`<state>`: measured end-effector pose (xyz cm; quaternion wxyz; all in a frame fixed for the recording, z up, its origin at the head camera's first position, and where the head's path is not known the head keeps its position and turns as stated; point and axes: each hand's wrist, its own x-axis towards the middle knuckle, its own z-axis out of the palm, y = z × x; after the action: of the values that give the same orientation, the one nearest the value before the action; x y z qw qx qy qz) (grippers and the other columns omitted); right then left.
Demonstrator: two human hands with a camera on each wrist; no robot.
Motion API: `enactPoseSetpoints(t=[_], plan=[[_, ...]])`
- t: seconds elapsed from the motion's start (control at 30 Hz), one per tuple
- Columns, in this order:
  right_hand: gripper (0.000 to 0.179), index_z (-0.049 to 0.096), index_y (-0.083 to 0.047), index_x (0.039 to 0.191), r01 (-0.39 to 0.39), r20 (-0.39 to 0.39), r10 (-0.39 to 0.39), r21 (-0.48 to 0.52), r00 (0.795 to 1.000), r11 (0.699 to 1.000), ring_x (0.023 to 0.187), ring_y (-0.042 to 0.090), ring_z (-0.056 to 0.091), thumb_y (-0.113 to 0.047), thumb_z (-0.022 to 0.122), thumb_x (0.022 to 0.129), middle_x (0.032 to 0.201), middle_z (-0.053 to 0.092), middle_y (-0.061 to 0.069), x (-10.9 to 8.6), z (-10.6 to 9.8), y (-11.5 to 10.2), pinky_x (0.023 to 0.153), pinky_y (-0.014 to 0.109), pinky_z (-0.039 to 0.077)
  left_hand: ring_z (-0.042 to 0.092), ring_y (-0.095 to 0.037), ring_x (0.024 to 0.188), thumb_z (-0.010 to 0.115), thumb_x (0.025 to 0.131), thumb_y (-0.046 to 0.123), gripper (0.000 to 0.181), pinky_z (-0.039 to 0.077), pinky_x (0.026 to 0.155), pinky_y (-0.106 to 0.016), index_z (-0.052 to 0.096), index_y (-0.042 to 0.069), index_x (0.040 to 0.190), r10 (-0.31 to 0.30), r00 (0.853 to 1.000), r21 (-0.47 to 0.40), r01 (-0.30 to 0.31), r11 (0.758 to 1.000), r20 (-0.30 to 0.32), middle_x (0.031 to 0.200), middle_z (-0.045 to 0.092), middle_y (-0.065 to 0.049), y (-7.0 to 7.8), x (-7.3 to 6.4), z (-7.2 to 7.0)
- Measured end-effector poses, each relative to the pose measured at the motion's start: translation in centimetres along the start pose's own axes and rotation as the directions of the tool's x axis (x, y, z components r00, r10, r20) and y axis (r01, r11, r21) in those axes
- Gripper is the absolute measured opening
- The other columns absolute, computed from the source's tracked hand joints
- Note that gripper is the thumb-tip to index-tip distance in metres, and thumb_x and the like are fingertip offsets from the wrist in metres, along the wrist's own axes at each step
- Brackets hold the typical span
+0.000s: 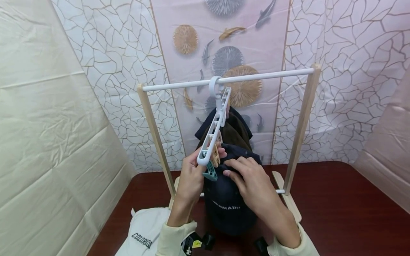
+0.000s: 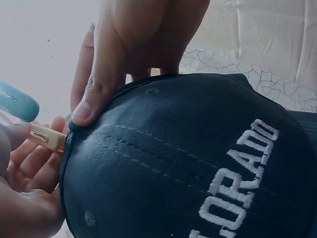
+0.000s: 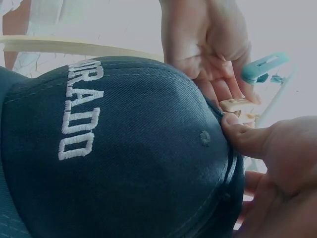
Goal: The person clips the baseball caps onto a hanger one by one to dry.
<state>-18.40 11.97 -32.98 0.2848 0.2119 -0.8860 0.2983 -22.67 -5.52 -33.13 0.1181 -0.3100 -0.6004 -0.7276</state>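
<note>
A navy baseball cap (image 1: 229,220) with white embroidered lettering hangs below a white clip hanger (image 1: 201,160). With thumb and fingers my left hand (image 1: 189,179) pinches a beige clip (image 2: 48,137) at the cap's edge. My right hand (image 1: 256,185) holds that same edge beside the clip, its thumb (image 3: 243,137) on the outside and its other fingers partly hidden behind the fabric. A teal clip (image 1: 210,172) dangles from the hanger's near end, close to my left hand. Farther back on the hanger, a dark brown cap (image 1: 236,132) hangs behind the navy one.
The hanger hooks over the white bar (image 1: 272,75) of a rack with wooden posts (image 1: 301,131). On the dark red table (image 1: 346,199), a white cap (image 1: 147,224) with dark lettering lies at the front left. Patterned cloth stands behind the rack.
</note>
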Motion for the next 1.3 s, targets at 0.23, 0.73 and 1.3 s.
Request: enactPoseSetpoints(t=[0.23,0.73,1.3], plan=[[0.021,0.078,-0.012,0.118,0.013,-0.016,-0.013,0.013,1.000,1.000,0.102,0.026,0.061,-0.016,0.075,0.098,0.105,0.072,0.004,0.00,0.07,-0.12,0.087,0.049,0.052,0.075,-0.026,0.110,0.057,0.110,0.015,0.033,0.055,0.104,-0.037,0.067,-0.002,0.136,-0.002,0.998,-0.028,0.000,1.000,-0.065,0.119,0.074,-0.022,-0.10,0.02,0.48],[0.015,0.078,-0.012,0.113,0.035,-0.065,-0.027,0.122,0.998,0.992,0.101,0.019,0.060,-0.016,0.074,0.099,0.108,0.073,-0.001,0.19,0.42,-0.21,0.088,0.044,0.053,0.075,-0.025,0.107,0.060,0.108,0.011,0.028,0.056,0.102,-0.036,0.071,-0.005,0.129,-0.012,0.991,-0.032,0.008,0.999,-0.133,0.111,0.076,-0.020,-0.38,0.24,0.55],[0.017,0.077,-0.009,0.115,0.069,-0.181,-0.034,0.189,0.983,0.980,0.107,0.018,0.064,-0.015,0.074,0.099,0.114,0.075,0.000,0.35,0.96,-0.02,0.092,0.046,0.055,0.073,-0.026,0.109,0.063,0.104,0.005,0.024,0.058,0.097,-0.034,0.074,-0.006,0.123,0.020,0.993,0.000,-0.020,1.000,-0.118,0.109,0.077,-0.019,-0.24,0.39,0.58]])
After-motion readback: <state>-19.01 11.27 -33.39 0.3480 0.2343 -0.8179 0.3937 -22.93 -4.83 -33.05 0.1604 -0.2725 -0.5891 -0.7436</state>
